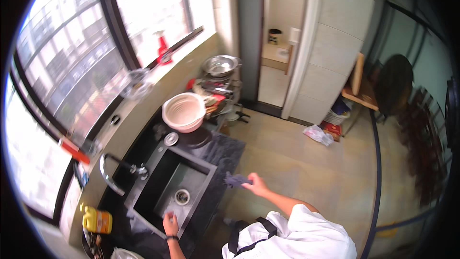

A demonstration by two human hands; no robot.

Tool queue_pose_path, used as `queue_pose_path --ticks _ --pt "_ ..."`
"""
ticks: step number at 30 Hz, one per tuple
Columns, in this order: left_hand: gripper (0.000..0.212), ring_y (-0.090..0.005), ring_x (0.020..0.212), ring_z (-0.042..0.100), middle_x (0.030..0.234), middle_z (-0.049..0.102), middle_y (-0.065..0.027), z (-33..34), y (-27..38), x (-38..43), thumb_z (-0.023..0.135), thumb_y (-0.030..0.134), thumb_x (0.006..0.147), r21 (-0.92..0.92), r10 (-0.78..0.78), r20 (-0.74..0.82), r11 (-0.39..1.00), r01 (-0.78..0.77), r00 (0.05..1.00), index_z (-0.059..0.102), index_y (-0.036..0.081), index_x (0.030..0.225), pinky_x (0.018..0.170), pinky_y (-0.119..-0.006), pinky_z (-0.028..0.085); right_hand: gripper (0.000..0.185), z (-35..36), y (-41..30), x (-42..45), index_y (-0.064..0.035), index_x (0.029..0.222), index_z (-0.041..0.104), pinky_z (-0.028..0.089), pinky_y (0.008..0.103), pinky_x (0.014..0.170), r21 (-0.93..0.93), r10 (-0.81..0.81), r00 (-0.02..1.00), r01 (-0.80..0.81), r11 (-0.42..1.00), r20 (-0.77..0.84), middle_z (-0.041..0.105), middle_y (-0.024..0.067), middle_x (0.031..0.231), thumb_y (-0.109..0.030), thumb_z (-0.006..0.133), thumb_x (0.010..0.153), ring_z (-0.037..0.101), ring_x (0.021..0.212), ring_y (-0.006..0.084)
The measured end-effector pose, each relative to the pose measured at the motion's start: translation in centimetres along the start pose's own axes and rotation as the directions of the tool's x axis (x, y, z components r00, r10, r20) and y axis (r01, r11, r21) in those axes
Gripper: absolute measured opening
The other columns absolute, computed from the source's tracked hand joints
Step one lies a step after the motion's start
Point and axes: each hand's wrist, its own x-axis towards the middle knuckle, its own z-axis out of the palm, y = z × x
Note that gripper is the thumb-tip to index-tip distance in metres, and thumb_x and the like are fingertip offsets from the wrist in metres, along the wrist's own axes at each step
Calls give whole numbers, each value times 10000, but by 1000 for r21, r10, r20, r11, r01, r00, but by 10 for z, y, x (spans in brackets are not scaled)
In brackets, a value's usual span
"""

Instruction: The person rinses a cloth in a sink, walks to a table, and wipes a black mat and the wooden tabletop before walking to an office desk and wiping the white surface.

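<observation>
A dark grey cloth (235,180) is held in my right hand (257,185), beside the counter's right edge. The cloth's far end reaches the edge of the black stone counter (224,151); whether it touches is unclear. My left hand (170,224), with a dark band at the wrist, is over the near end of the sink (187,183). Its fingers are slightly curled and nothing shows in them. The sink holds no dishes, and its round drain (182,196) shows. A curved chrome faucet (107,176) stands at the sink's left side.
Beyond the sink stand pink plastic basins (184,111), a metal sink strainer (171,139) and stacked steel bowls (220,65). A yellow jug (97,220) is at the near left. A red spray bottle (164,52) stands on the windowsill. A plastic bag (318,135) lies on the floor.
</observation>
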Motion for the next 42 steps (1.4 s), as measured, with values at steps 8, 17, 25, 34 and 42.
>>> queue_pose_path --ticks 8,17,25,34,42 --pt "200 -170 751 601 825 638 -95 76 90 -121 544 159 896 -152 -117 450 967 205 885 555 47 1062 732 -312 488 389 -185 265 -264 -21 907 672 490 383 827 -82 880 305 -952 296 -364 649 181 988 -377 613 761 630 928 288" --pt "205 -180 624 570 704 626 -70 278 36 -213 549 213 874 78 -184 883 965 252 432 607 41 969 578 -321 483 457 -184 273 -524 6 913 648 483 415 816 389 924 -9 -908 152 -382 633 224 949 -378 644 666 606 919 354" --pt "187 -191 639 579 731 619 -83 440 216 -252 552 188 859 208 -187 949 976 -60 254 566 46 980 571 -328 490 374 -191 312 -574 -8 926 568 494 382 703 791 852 -353 -602 109 -386 646 155 787 -305 648 714 636 762 291" --pt "190 -203 656 588 762 611 -97 656 424 -329 556 160 841 32 41 978 940 -339 206 520 53 993 563 -337 497 505 -341 331 -604 -20 1001 578 502 391 775 740 871 -447 -654 -161 -205 640 196 922 -396 673 676 631 871 312" --pt "235 -201 653 614 783 610 -107 821 638 -440 512 279 876 76 -156 939 964 -256 -307 487 95 1020 483 -339 477 548 -329 371 -584 8 984 618 456 450 800 795 881 -472 -520 -311 35 625 251 933 -471 406 823 591 912 405"
